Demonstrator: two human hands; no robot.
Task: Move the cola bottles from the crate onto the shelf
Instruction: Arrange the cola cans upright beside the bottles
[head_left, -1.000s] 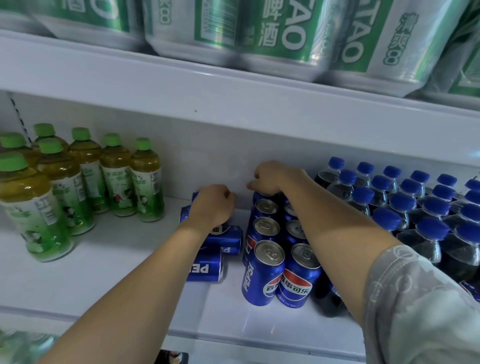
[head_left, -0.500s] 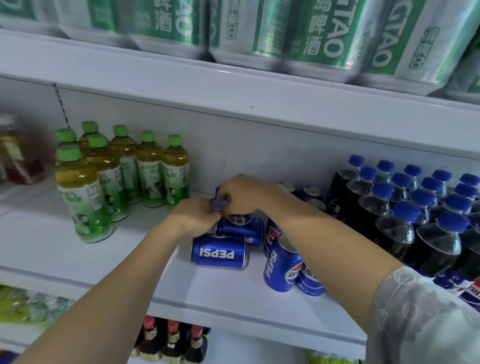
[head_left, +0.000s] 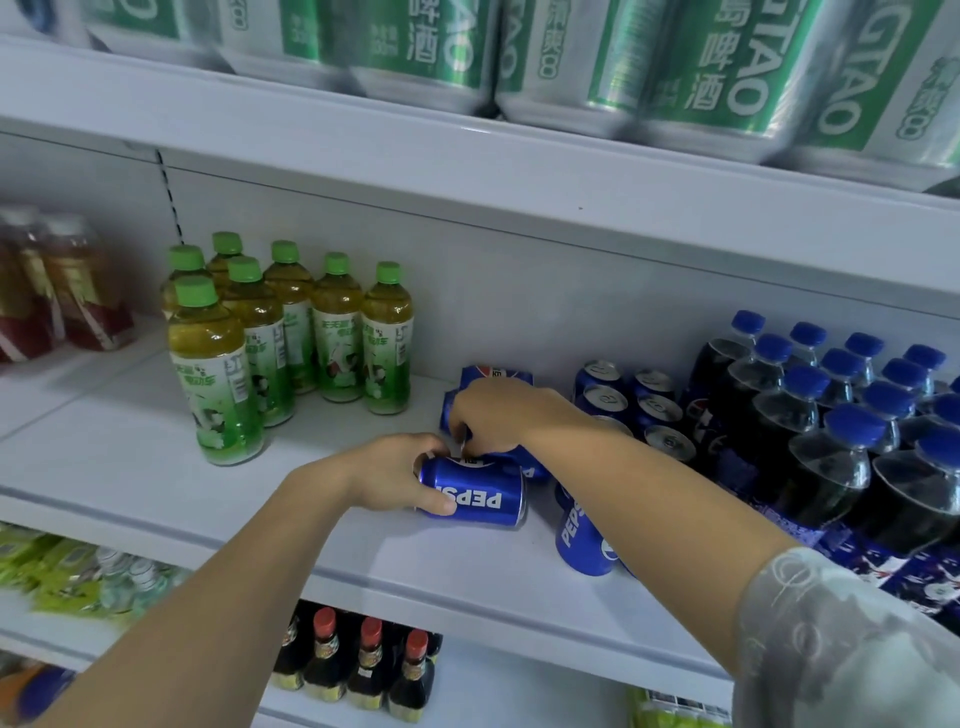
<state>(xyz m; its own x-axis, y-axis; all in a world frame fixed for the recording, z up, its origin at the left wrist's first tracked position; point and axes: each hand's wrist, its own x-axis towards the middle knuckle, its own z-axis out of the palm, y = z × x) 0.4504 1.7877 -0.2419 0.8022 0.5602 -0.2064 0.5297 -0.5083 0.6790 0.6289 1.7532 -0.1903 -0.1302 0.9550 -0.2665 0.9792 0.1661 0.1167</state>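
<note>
While both arms reach over the white shelf (head_left: 156, 467), the left hand (head_left: 395, 475) curls its fingers and thumb round a blue Pepsi can (head_left: 475, 493) that lies on its side near the front edge. The right hand (head_left: 493, 415) is bent over more lying cans (head_left: 493, 376) just behind it, with its fingertips curled down at the end of one; what they pinch is too small to tell. More blue cans stand upright (head_left: 623, 400) to the right of the hands, and one upright can (head_left: 579, 530) stands at the front, partly behind the right arm. The cola bottles (head_left: 831, 441) with blue caps stand packed together at the right end of this same shelf. Green tea bottles (head_left: 291, 332) with green caps stand in a group on the left, well apart from the cans. Red drinks (head_left: 57, 291) sit farther left. Big green and silver beer cans (head_left: 675, 67) fill the shelf above. Dark bottles with red caps (head_left: 363, 670) stand on the shelf below.
</note>
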